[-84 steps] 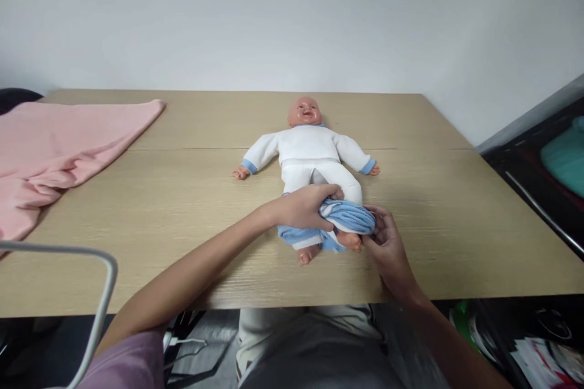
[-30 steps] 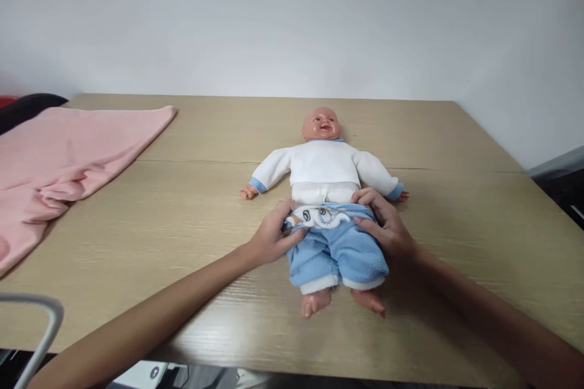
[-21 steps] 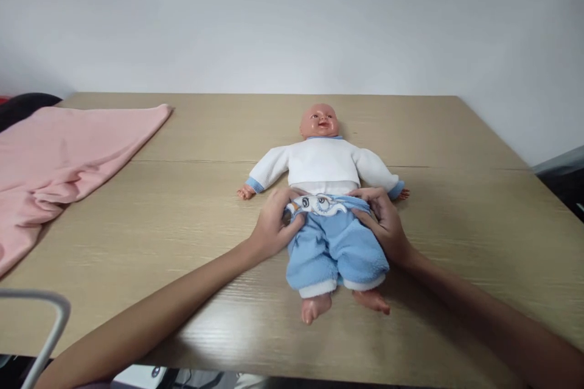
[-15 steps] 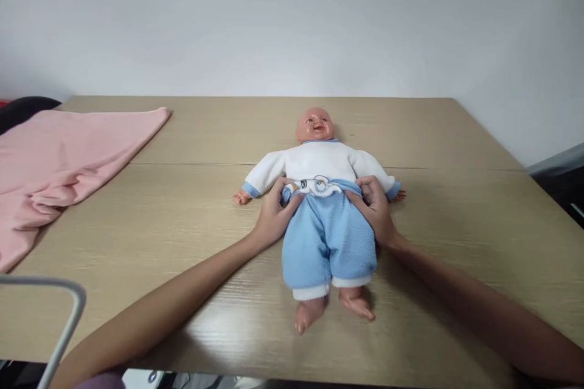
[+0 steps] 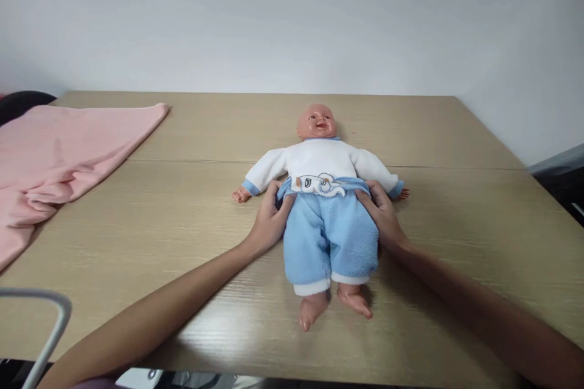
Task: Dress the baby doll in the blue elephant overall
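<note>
A baby doll [image 5: 314,123] lies on its back on the wooden table, head toward the wall and bare feet toward me. It wears a white top [image 5: 319,158] with blue cuffs and blue pants [image 5: 331,243] with white hems. Bunched fabric with a printed or embroidered cartoon figure crosses its waist. My left hand [image 5: 271,213] grips the clothing at one side of the waist, thumb on top. At the opposite side my right hand [image 5: 383,213] pinches it the same way. The fingers of both hands are partly hidden under the fabric.
A crumpled pink cloth [image 5: 82,152] spreads over the left part of the table [image 5: 191,243]. Behind it shows a dark rounded object [image 5: 25,104]. A pale curved bar [image 5: 64,316] juts in at the lower left. The wall [image 5: 292,24] rises beyond the table's far edge.
Both hands have moved slightly apart, spreading the waist fabric wider, so more of the cartoon figure shows. The camera view has shifted a little.
</note>
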Demonstrator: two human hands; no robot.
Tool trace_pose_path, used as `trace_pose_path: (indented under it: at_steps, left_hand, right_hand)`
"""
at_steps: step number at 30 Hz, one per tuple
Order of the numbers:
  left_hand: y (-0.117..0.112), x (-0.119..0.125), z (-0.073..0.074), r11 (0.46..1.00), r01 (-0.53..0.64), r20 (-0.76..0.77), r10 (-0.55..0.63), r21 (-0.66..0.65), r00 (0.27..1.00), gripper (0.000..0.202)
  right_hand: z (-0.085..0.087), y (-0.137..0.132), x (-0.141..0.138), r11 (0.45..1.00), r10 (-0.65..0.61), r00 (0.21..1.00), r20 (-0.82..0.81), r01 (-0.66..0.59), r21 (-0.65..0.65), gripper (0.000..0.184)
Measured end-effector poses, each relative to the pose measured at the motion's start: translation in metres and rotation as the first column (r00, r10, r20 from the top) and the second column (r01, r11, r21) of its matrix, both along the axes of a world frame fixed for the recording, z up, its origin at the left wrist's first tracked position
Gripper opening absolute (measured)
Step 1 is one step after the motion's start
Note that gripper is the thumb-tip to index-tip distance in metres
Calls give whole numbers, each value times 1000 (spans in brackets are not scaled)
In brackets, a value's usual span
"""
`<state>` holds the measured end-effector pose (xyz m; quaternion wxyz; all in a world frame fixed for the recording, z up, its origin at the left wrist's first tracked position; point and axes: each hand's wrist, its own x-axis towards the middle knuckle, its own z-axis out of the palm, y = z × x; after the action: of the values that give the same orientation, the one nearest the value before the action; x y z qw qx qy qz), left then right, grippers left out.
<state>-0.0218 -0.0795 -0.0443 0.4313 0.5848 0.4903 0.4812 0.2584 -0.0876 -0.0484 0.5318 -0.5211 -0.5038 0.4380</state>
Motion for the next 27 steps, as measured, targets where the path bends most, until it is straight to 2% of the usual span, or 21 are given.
trace_pose_path:
  at_steps: [6, 12, 15, 17, 18, 20, 21, 23, 25, 27]
  left_hand:
    - [22, -7, 4, 999, 45, 77, -44, -5, 996, 45]
    - [24, -13, 6, 993, 116, -53, -116, -6, 992, 42]
    - [21, -17, 10, 982, 100, -132, -79, 163, 988, 31]
    - [21, -18, 14, 939, 111, -210, -43, 327, 977, 26]
    - [21, -17, 16, 919, 134, -232, -48, 371, 972, 25]
    - [25, -15, 20, 917, 185, -225, -109, 354, 968, 26]
    - [27, -14, 21, 931, 202, -198, -146, 305, 969, 28]
    - [31, -12, 20, 964, 194, -126, -173, 181, 977, 33]
    - [34, -14, 18, 985, 157, -76, -151, 78, 986, 42]
    - [35, -19, 16, 986, 166, -74, -165, 11, 984, 50]
  right_hand:
    - [5, 20, 8, 996, 87, 996, 19, -87, -11, 44]
    - [6, 18, 13, 991, 114, 989, 93, -120, 63, 27]
    - [11, 9, 13, 977, 72, 980, 186, -106, 183, 19]
    - [18, 6, 11, 939, 21, 956, 291, -119, 323, 15]
    - [22, 7, 9, 909, -2, 940, 341, -140, 392, 13]
    - [30, 13, 5, 864, 3, 917, 399, -203, 460, 11]
    - [33, 19, 3, 864, 39, 914, 405, -234, 446, 11]
    - [35, 30, -1, 904, 114, 926, 361, -247, 348, 13]
    - [32, 38, -3, 957, 128, 954, 271, -190, 218, 22]
    - [26, 39, -1, 986, 94, 974, 206, -119, 115, 31]
